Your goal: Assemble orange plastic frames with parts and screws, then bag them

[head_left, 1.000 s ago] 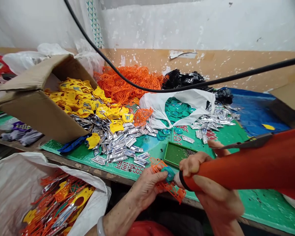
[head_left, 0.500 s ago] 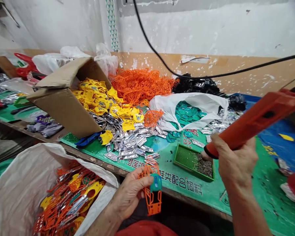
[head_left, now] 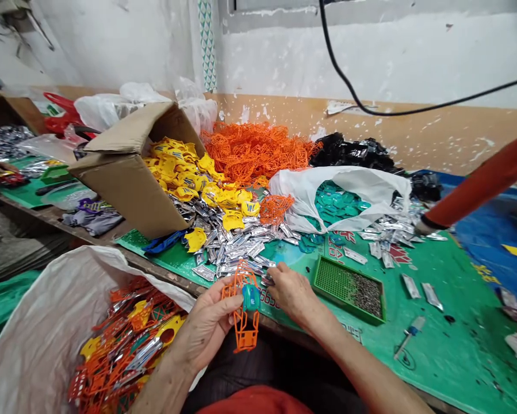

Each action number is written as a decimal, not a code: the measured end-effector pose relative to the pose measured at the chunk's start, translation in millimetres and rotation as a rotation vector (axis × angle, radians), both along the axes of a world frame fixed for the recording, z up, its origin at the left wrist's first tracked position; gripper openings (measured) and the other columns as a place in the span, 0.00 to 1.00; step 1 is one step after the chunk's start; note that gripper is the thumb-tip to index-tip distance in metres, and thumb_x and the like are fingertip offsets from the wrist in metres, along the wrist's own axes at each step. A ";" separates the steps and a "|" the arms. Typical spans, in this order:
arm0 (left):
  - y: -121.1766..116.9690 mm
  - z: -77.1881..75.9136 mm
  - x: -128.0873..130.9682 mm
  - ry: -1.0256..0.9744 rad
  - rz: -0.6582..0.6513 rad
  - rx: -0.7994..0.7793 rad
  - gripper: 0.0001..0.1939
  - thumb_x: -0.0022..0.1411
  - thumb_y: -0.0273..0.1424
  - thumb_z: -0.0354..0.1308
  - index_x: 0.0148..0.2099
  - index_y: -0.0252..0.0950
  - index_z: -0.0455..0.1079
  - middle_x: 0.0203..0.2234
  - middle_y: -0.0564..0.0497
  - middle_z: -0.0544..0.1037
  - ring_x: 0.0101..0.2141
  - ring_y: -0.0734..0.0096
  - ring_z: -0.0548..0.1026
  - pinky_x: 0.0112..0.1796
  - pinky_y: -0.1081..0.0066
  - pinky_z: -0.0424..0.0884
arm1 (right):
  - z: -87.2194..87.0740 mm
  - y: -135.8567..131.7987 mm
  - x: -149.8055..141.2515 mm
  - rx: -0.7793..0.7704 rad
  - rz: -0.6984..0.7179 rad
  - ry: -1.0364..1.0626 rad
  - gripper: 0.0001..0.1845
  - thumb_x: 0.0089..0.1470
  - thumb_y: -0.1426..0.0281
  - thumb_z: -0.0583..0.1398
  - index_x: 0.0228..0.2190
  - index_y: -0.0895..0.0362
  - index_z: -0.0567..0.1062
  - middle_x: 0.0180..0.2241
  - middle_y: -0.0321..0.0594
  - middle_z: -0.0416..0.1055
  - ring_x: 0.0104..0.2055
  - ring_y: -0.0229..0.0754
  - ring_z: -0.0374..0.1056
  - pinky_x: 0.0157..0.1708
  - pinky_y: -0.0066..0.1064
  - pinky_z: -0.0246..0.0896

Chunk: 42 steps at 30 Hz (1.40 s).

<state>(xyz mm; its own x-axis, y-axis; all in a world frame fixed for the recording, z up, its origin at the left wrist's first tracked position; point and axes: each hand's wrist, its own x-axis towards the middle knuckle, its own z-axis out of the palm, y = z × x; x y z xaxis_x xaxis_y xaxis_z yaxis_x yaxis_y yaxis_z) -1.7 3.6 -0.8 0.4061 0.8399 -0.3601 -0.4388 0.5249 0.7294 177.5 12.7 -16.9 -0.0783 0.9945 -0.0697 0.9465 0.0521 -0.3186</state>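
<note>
the left hand (head_left: 205, 329) grips an orange plastic frame (head_left: 246, 342) with a teal piece (head_left: 251, 298) already on it, the right hand (head_left: 291, 298) apart but just beside, more frames filling a white sack (head_left: 68, 287), loose silver pieces (head_left: 241, 253) yet heaped on the bench.

Bright, even, diffuse light fills the scene, with no source shown, and only soft shadows are cast, deepest around the cardboard box (head_left: 124, 195) and under the edge of the counter (head_left: 51, 215). Small glints of glare are thrown back by the foil pieces (head_left: 241, 250). Wide-angle bending is seen toward the frame edges, where the wall (head_left: 370, 57) appears bowed, while focus is held fairly sharp throughout.
</note>
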 end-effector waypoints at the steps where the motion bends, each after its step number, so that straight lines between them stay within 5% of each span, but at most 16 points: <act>1: 0.3 -0.5 0.3 0.000 -0.003 -0.001 0.18 0.50 0.24 0.67 0.46 0.32 0.73 0.37 0.47 0.81 0.32 0.72 0.77 0.34 0.75 0.71 | 0.2 2.2 -1.1 -0.025 0.000 -0.003 0.11 0.53 0.77 0.54 0.37 0.60 0.74 0.41 0.52 0.71 0.38 0.50 0.71 0.33 0.34 0.59; 8: 4.4 -1.1 2.5 -0.014 0.001 -0.017 0.15 0.48 0.24 0.68 0.40 0.32 0.74 0.34 0.48 0.81 0.32 0.69 0.77 0.39 0.70 0.71 | 1.7 10.9 2.3 -0.078 0.007 0.141 0.15 0.53 0.76 0.54 0.42 0.56 0.74 0.38 0.45 0.70 0.38 0.44 0.68 0.34 0.31 0.54; 15: 7.1 -6.2 10.9 0.008 0.084 0.004 0.13 0.49 0.29 0.69 0.39 0.33 0.74 0.31 0.50 0.80 0.32 0.71 0.76 0.38 0.71 0.71 | 15.7 -8.5 24.2 0.001 -0.053 0.510 0.06 0.54 0.74 0.53 0.31 0.58 0.71 0.28 0.36 0.69 0.28 0.36 0.63 0.29 0.28 0.58; 18: 5.2 -6.0 21.5 0.041 0.066 0.055 0.12 0.50 0.31 0.68 0.37 0.33 0.74 0.31 0.50 0.79 0.32 0.71 0.75 0.37 0.73 0.69 | 29.9 -29.2 32.7 -0.078 -0.093 0.978 0.06 0.56 0.66 0.54 0.32 0.57 0.66 0.24 0.34 0.70 0.19 0.32 0.60 0.20 0.26 0.59; 21: -0.2 -4.6 36.0 0.089 -0.012 0.103 0.12 0.52 0.35 0.66 0.36 0.33 0.73 0.28 0.51 0.78 0.29 0.71 0.74 0.34 0.73 0.68 | 36.7 -46.7 29.2 -0.159 -0.143 1.514 0.13 0.49 0.62 0.63 0.31 0.58 0.69 0.24 0.34 0.71 0.21 0.33 0.65 0.21 0.26 0.65; 24: -6.5 -5.1 48.1 0.137 -0.093 0.182 0.13 0.57 0.41 0.61 0.36 0.35 0.72 0.26 0.53 0.75 0.26 0.73 0.70 0.31 0.74 0.65 | 32.0 -55.6 19.5 -0.227 -0.203 1.656 0.14 0.46 0.63 0.66 0.30 0.60 0.71 0.20 0.33 0.71 0.20 0.32 0.67 0.21 0.25 0.67; 32: -11.1 -4.7 51.2 0.501 -0.259 0.668 0.15 0.67 0.38 0.48 0.36 0.35 0.71 0.30 0.51 0.71 0.33 0.69 0.69 0.37 0.72 0.64 | 5.1 -62.9 19.0 -0.196 -0.360 1.876 0.14 0.40 0.65 0.71 0.28 0.60 0.75 0.18 0.33 0.71 0.19 0.32 0.67 0.20 0.24 0.69; 38: -11.6 -12.5 50.2 0.571 -0.286 1.151 0.10 0.66 0.25 0.50 0.46 0.36 0.70 0.37 0.47 0.72 0.40 0.68 0.71 0.42 0.71 0.67 | -11.3 -73.1 21.5 -0.066 -0.287 1.892 0.08 0.43 0.68 0.70 0.28 0.56 0.79 0.27 0.33 0.70 0.24 0.32 0.70 0.24 0.24 0.72; 42: -13.8 -20.4 51.2 0.604 -0.278 1.428 0.19 0.61 0.16 0.49 0.51 0.35 0.66 0.39 0.46 0.72 0.41 0.68 0.70 0.42 0.70 0.69 | -23.8 -84.1 26.0 0.087 -0.178 1.750 0.04 0.47 0.72 0.67 0.29 0.52 0.80 0.31 0.33 0.67 0.27 0.32 0.72 0.28 0.26 0.73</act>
<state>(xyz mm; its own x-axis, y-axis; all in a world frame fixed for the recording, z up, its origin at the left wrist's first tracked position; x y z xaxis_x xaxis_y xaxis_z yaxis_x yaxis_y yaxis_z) 49.5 -10.2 -21.3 0.6945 0.5417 0.4734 0.0786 -0.7112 0.6986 203.5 -71.4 -40.7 0.1039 0.9944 0.0190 -0.4766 0.0665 -0.8766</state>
